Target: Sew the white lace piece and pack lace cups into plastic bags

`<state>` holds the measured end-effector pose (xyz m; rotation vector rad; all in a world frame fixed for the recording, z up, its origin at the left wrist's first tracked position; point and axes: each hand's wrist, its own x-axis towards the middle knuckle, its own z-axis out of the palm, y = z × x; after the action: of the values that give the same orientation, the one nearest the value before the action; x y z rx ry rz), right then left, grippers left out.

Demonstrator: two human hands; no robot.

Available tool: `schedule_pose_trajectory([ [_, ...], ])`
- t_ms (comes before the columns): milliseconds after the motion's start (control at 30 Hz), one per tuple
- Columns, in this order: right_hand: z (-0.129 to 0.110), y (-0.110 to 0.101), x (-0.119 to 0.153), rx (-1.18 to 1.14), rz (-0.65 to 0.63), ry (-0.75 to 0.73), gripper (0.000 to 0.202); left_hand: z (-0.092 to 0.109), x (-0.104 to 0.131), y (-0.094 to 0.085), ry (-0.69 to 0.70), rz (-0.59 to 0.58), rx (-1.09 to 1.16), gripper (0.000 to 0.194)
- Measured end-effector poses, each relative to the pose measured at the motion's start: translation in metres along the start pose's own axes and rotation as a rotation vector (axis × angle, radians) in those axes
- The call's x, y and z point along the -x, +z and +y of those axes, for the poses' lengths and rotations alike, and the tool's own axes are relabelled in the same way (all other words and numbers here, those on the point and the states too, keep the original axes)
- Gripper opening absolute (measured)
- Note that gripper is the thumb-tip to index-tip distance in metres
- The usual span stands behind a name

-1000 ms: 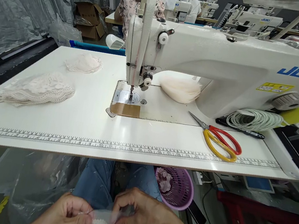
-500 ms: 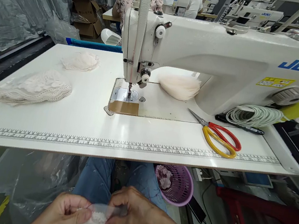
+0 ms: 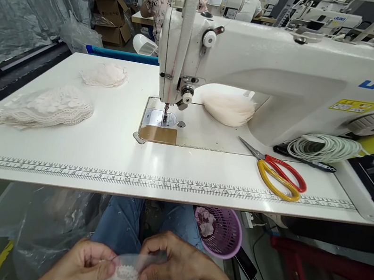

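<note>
Lace-trimmed sheer fabric piece [image 3: 123, 276] is held low over the lap, below the desk [image 3: 107, 146] edge, pinched on its left by the left hand [image 3: 81, 268] and on its right by the right hand [image 3: 173, 262]. A purple basket [image 3: 224, 234] is seen just beyond. On the desk are found a Juki sewing machine [image 3: 273, 73], red-and-yellow scissors [image 3: 276, 174] and stacked lace pieces [image 3: 47, 107].

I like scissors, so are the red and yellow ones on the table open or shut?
Shut. The scissors lie flat on the white table, blades together in one point, the two handle loops side by side.
</note>
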<state>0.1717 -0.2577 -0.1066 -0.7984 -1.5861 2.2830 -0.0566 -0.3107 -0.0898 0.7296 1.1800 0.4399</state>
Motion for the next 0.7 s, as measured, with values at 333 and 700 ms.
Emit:
schedule_pose_trajectory([
  [333, 0.003, 0.001, 0.002, 0.077, 0.134, -0.142, 0.045, 0.002, 0.0, 0.003, 0.001, 0.05, 0.006, 0.05],
  [700, 0.005, 0.008, -0.006, 0.041, 0.288, -0.291, 0.032, 0.006, 0.0, 0.007, 0.108, 0.178, -0.244, 0.054],
])
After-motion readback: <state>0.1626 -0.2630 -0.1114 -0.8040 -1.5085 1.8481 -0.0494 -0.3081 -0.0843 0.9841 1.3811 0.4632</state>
